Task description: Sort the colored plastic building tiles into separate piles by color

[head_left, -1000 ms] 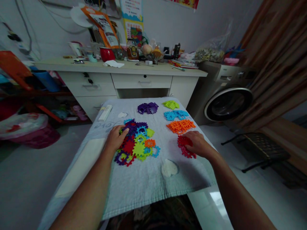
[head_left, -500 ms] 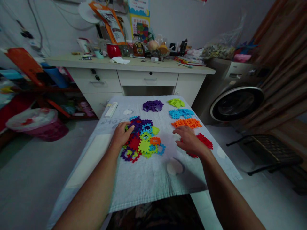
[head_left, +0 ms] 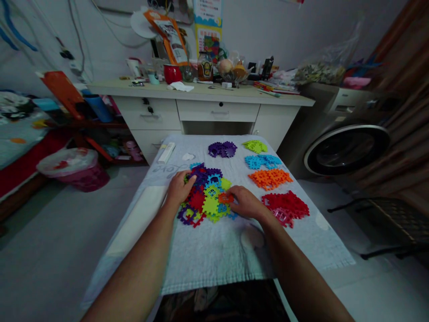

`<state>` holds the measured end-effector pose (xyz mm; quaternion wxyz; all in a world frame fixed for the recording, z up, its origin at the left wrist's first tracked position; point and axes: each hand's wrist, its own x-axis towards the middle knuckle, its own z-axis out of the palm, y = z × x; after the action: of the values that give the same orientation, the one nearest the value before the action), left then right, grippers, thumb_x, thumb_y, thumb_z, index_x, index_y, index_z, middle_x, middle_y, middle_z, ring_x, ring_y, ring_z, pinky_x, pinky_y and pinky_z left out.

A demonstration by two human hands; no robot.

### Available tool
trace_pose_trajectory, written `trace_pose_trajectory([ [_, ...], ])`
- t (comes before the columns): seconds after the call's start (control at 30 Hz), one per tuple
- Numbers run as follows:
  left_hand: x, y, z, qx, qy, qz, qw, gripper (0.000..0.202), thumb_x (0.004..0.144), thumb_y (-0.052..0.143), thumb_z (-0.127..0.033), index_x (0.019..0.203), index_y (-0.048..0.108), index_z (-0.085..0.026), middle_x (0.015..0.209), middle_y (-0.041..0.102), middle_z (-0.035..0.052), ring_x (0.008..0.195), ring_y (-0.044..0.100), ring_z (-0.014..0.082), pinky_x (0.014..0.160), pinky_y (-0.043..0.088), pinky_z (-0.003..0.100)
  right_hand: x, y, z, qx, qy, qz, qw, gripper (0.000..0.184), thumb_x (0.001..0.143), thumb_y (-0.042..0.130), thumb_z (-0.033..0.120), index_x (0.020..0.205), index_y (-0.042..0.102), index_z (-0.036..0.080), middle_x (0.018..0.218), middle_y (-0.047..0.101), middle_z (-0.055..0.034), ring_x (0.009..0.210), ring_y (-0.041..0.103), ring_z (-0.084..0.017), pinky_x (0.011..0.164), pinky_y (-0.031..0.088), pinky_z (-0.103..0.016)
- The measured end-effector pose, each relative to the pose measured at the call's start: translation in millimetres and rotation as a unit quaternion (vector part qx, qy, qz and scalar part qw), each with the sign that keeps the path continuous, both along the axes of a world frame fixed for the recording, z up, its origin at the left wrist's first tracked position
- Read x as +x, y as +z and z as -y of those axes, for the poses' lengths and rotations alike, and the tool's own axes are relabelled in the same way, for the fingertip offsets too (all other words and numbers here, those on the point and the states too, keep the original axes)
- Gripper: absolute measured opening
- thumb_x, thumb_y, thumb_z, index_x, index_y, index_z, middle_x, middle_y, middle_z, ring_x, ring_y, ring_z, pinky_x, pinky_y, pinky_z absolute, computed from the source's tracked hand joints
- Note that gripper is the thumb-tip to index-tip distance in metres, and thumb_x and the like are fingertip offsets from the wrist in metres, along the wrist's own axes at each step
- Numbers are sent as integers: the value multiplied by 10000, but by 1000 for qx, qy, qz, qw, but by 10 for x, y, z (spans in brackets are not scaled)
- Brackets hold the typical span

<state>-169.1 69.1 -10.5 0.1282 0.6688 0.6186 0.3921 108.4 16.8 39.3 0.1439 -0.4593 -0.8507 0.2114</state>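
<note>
A mixed pile of notched plastic building pieces (head_left: 210, 203) in red, purple, green, blue and orange lies mid-table. My left hand (head_left: 179, 188) rests against the pile's left edge, thumb apart from the fingers and over purple pieces. At the pile's right side, my right hand (head_left: 246, 202) has its thumb and fingers closed on an orange building piece (head_left: 225, 198). Sorted by colour around the far and right sides are purple pieces (head_left: 222, 149), green pieces (head_left: 255, 146), blue pieces (head_left: 262, 161), orange pieces (head_left: 270, 179) and red pieces (head_left: 286, 205).
A pale cloth (head_left: 208, 255) covers the table. A white box (head_left: 166, 153) lies at its far left. Behind stands a white desk (head_left: 217, 110) holding jars and packets. A washing machine (head_left: 345, 134) is at right, a lined bin (head_left: 75, 170) at left.
My right hand has moved left from the red and orange groups to the mixed pile and closed on an orange piece. My left hand stays at the pile. The view has shifted slightly.
</note>
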Motion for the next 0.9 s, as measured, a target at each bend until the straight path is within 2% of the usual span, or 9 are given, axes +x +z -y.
trace_pose_trajectory([
  [0.1,-5,-8,-10,-8,3,-14,1000,436,873,462,-524,1094,646,-196,1116,665,95,1092,593,249,1021,441,409,34,-6,-9,-7,-6,-40,999,252,764,569,131,996,666,148,988,682,-79,894,592,-191,843,433,-302],
  [0.23,-13,-18,-15,-7,0,-26,1000,465,879,451,-537,1111,649,-186,1130,664,104,1089,596,250,1018,443,404,39,-2,-28,-21,-29,-99,994,182,848,502,178,941,658,166,892,668,-48,815,585,-170,754,432,-273],
  [0.37,-21,-33,-19,-10,-2,-35,999,494,883,444,-544,1126,649,-166,1120,662,119,1072,601,256,1002,452,407,45,-41,-71,4,-60,-143,988,179,878,467,219,872,638,169,860,629,-45,805,568,-162,731,423,-264],
  [0.53,-22,-42,-24,-8,-2,-37,999,491,887,441,-545,1129,648,-171,1122,661,116,1072,598,257,1005,449,415,114,-141,-147,-35,-118,-184,975,281,859,448,200,1097,596,181,688,551,36,627,509,-131,599,372,-236],
  [0.6,-18,-35,-21,-7,-1,-38,999,482,887,442,-542,1127,648,-179,1124,661,113,1078,596,256,1010,446,416,146,-172,-175,-25,-145,-166,975,296,841,461,191,1113,577,178,673,541,40,612,500,-137,582,363,-241],
  [0.67,-15,-26,-18,-8,1,-39,999,471,886,442,-539,1125,648,-189,1121,662,107,1080,596,255,1011,446,417,173,-187,-191,2,-155,-129,979,240,833,484,204,1043,595,171,743,589,3,668,528,-154,625,396,-264],
  [0.73,-14,-20,-15,-9,3,-41,999,468,885,443,-538,1125,648,-192,1119,661,106,1081,596,257,1009,448,418,197,-189,-192,42,-147,-87,984,231,823,519,224,1023,613,157,900,637,-62,812,570,-188,747,438,-306],
  [0.83,-16,-22,-15,-8,2,-43,999,473,885,443,-539,1126,647,-187,1120,659,110,1081,597,260,1008,450,418,223,-186,-168,82,-119,-33,989,397,780,582,229,1164,598,129,1166,608,-142,1091,536,-248,970,397,-383],
  [0.9,-19,-28,-17,-7,3,-44,999,467,885,446,-539,1126,646,-193,1118,660,105,1081,598,257,1008,450,415,232,-194,-151,71,-108,0,992,511,748,607,214,1250,564,126,1245,580,-152,1160,505,-266,1026,359,-410],
])
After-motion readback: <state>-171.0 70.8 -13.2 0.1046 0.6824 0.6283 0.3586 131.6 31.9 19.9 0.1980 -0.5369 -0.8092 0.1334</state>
